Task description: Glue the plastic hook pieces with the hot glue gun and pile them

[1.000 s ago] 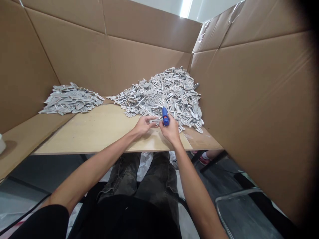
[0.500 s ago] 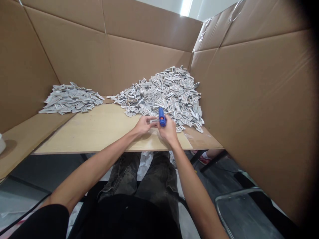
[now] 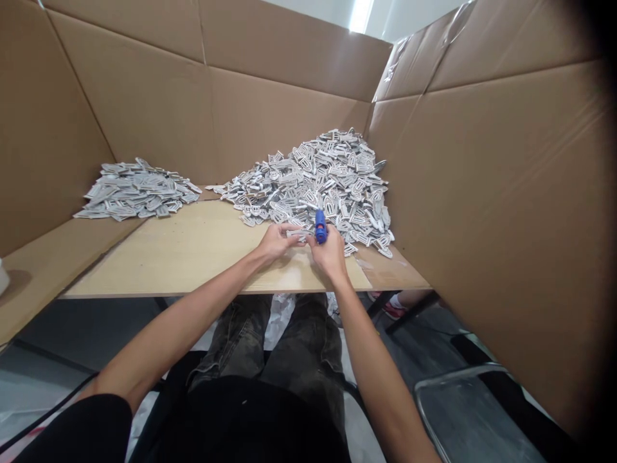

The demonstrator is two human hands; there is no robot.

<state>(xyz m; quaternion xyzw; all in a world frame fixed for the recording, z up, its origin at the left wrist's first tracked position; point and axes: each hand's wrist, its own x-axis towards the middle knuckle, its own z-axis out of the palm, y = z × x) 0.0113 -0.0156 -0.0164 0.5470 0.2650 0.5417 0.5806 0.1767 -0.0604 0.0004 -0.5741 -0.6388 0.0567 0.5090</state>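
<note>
The left hand (image 3: 278, 242) pinches a flat pale piece (image 3: 295, 235) between thumb and fingers, low over the desk (image 3: 178, 257) near its front edge. The right hand (image 3: 330, 251) is closed around a blue tool (image 3: 321, 230) with a reddish-orange part showing in it; the tool's far end points to 12 o'clock. The hands are close together, and whether the right fingertips also touch the piece cannot be told. Any lettering on the tool or the piece is too small to read.

Compared with half a second ago, the tool has shifted toward 3 o'clock, away from the left hand, and more of the piece shows between the hands. The heaps look unchanged.

From the hands, a large heap (image 3: 328, 173) of similar pieces rises at 12 o'clock, just beyond the tool. A smaller heap (image 3: 139, 191) lies between 9 and 10 o'clock, against the cardboard walls (image 3: 289, 106). A white container (image 3: 2, 278) is cut off at 9 o'clock. Beneath the desk, a red shoe (image 3: 394, 311) shows at 4 o'clock.
</note>
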